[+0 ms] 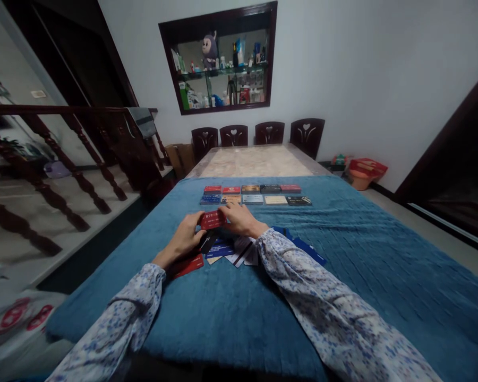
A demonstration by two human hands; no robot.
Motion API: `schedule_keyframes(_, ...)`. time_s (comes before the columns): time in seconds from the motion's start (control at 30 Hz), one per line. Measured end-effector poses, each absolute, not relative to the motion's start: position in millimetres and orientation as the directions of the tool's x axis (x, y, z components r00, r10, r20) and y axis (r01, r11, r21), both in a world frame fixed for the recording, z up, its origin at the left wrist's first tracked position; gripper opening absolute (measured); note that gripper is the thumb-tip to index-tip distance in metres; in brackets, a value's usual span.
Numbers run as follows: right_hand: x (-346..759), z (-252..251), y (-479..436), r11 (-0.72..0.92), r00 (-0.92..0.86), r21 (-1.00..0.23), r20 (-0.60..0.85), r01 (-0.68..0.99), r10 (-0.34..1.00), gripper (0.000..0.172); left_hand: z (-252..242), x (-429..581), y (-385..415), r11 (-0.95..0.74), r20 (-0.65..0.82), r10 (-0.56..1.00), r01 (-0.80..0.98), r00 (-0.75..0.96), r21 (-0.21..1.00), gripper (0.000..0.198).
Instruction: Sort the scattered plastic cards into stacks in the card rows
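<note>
A red card [213, 220] with pale printing is held up between both hands, above a loose spread of cards. My left hand [184, 237] pinches its left edge, and my right hand [241, 217] grips its right edge. Beneath them lie a red card [190, 265], a black card [207, 243], a blue card [225, 247] and a white card with a dark stripe [241, 251], overlapping. Another blue card [309, 251] shows beyond my right forearm. Farther off, several card stacks stand in two rows, among them a black stack [299, 201] and a red stack [212, 189].
A blue cloth [366, 265] covers the near part of the table, wrinkled at right. Dark chairs [270, 132] line the far end. A wooden railing [75, 148] runs along the left, above white plastic bags [24, 323]. An orange bin [360, 178] stands at the right wall.
</note>
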State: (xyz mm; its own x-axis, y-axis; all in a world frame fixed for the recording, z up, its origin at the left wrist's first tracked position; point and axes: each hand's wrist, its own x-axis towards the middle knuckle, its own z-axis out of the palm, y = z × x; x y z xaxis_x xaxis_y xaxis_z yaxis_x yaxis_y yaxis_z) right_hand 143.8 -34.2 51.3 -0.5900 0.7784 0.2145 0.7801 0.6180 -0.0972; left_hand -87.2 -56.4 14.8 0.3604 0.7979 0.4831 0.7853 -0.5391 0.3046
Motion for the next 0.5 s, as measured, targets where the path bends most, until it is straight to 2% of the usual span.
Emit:
schedule_keyframes(0.23, 153.8, 52.4, -28.1, 0.620, -0.579, -0.075, 0.285, 0.781, 0.764, 0.037, 24.4, -82.1, -47.7, -0.551, 0.520, 0.767, 0.802, 0.376, 0.232, 0.051)
schedule_keyframes(0.5, 173.6, 44.0, -18.4, 0.620, -0.580, -0.044, 0.307, 0.784, 0.755, 0.043, 27.6, -64.3, -38.4, -0.565, 0.472, 0.769, 0.804, 0.431, 0.187, 0.048)
